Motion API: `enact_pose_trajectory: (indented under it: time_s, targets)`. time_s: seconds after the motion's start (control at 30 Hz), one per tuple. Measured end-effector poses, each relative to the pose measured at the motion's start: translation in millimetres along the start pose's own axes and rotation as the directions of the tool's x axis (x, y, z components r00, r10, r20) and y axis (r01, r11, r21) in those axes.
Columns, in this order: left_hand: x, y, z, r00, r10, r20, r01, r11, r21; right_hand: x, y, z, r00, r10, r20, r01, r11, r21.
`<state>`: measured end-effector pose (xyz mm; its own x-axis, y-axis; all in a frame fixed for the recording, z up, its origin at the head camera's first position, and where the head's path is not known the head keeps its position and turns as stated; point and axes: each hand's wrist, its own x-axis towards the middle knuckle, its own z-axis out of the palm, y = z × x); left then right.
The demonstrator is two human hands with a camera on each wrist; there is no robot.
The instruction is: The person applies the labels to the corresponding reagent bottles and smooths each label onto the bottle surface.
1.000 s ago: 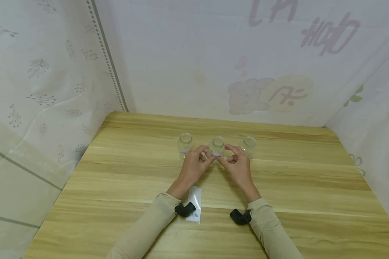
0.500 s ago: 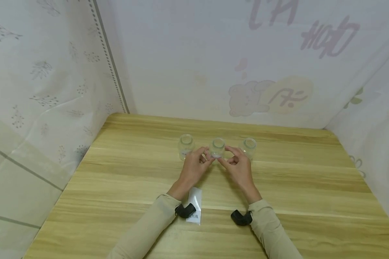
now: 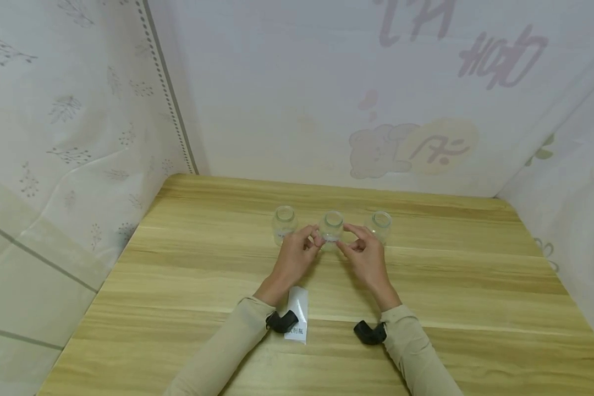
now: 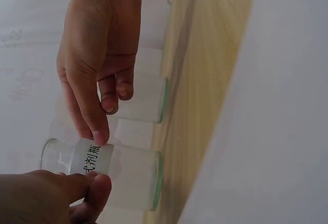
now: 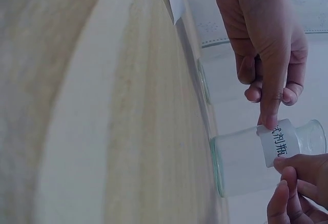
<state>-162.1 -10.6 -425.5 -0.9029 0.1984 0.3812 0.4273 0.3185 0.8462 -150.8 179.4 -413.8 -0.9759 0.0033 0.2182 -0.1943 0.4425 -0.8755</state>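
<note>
Both hands are at the middle clear glass jar, which stands upright with its mouth uncovered. My left hand grips its left side, thumb in front at one end of a white label printed with dark characters. On the right side my right hand holds the jar too, its thumb on the label's other end and its index finger behind. In the left wrist view the label wraps the jar's upper body, below the neck. The outer fingers of both hands are curled.
A second glass jar stands to the left, with a label low on its front, partly behind my left hand. Another jar stands to the right. A white label sheet lies on the wooden table beside the left wrist.
My thumbs have moved apart from the middle of the label to its two ends, so its print now shows between them. The jars stay where they were.
</note>
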Motion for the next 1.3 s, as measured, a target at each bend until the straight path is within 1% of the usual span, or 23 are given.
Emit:
enact_pose_trajectory:
  time_s: [0.1, 0.23, 0.3, 0.37, 0.5, 0.6, 0.7, 0.8, 0.87, 0.97, 1.03, 1.1, 1.2, 1.23, 1.27, 1.3]
  targets:
    - [-3.4, 0.2, 0.1, 1.000, -0.004, 0.005, 0.004, 1.000, -0.019, -4.2, 0, 1, 1.000, 0.002, -0.008, -0.002, 1.000, -0.005]
    - [-8.3, 0.8, -1.3, 0.999, -0.037, 0.007, 0.037, 0.999, -0.028, -9.1, 1, 3, 1.000, 0.018, 0.015, -0.018, 1.000, -0.026]
    - [-12.3, 2.1, -3.5, 0.998, -0.064, 0.017, 0.065, 0.998, -0.024, -11.6, 1, 5, 0.999, 0.030, 0.031, -0.029, 0.999, -0.031]
    - [-18.8, 4.0, -7.3, 0.994, -0.101, 0.035, 0.101, 0.995, 0.009, -14.8, 0, 7, 0.997, 0.051, 0.054, -0.049, 0.998, -0.031]
    - [-37.5, 12.7, -22.2, 0.984, -0.171, 0.041, 0.167, 0.982, 0.087, -21.0, -2, 10, 0.988, 0.120, 0.101, -0.121, 0.993, -0.001]
    - [-48.7, 18.5, -35.3, 0.981, -0.192, 0.033, 0.186, 0.974, 0.129, -25.4, -4, 10, 0.979, 0.172, 0.106, -0.176, 0.984, 0.032]
    - [-56.7, 22.4, -45.9, 0.971, -0.228, 0.065, 0.215, 0.963, 0.164, -31.6, -7, 7, 0.974, 0.201, 0.104, -0.207, 0.977, 0.058]
    - [-66.6, 26.0, -54.3, 0.954, -0.281, 0.102, 0.254, 0.942, 0.220, -40.6, -11, 6, 0.966, 0.211, 0.149, -0.221, 0.974, 0.056]
    - [-73.9, 29.1, -58.8, 0.943, -0.313, 0.114, 0.276, 0.926, 0.256, -48.2, -14, 6, 0.954, 0.216, 0.210, -0.232, 0.971, 0.055]
    - [-83.6, 35.4, -63.7, 0.925, -0.353, 0.139, 0.306, 0.912, 0.274, -61.1, -21, 7, 0.913, 0.240, 0.331, -0.273, 0.960, 0.056]
    - [-87.9, 40.3, -65.6, 0.913, -0.372, 0.169, 0.324, 0.911, 0.256, -69.0, -25, 10, 0.878, 0.253, 0.407, -0.306, 0.949, 0.070]
    - [-89.8, 45.0, -65.8, 0.891, -0.402, 0.210, 0.359, 0.908, 0.216, -76.2, -30, 12, 0.848, 0.263, 0.460, -0.334, 0.939, 0.079]
    - [-91.3, 50.3, -64.7, 0.853, -0.440, 0.279, 0.416, 0.898, 0.143, -84.2, -36, 17, 0.819, 0.265, 0.510, -0.357, 0.930, 0.091]
    - [-92.0, 51.1, -64.0, 0.842, -0.449, 0.299, 0.431, 0.893, 0.126, -86.6, -37, 19, 0.813, 0.261, 0.521, -0.361, 0.927, 0.099]
    - [-92.6, 51.2, -62.9, 0.831, -0.457, 0.317, 0.445, 0.888, 0.112, -88.9, -38, 20, 0.808, 0.257, 0.530, -0.366, 0.924, 0.110]
    - [-93.7, 51.5, -62.1, 0.826, -0.455, 0.331, 0.450, 0.888, 0.098, -90.9, -39, 21, 0.804, 0.257, 0.536, -0.376, 0.919, 0.123]
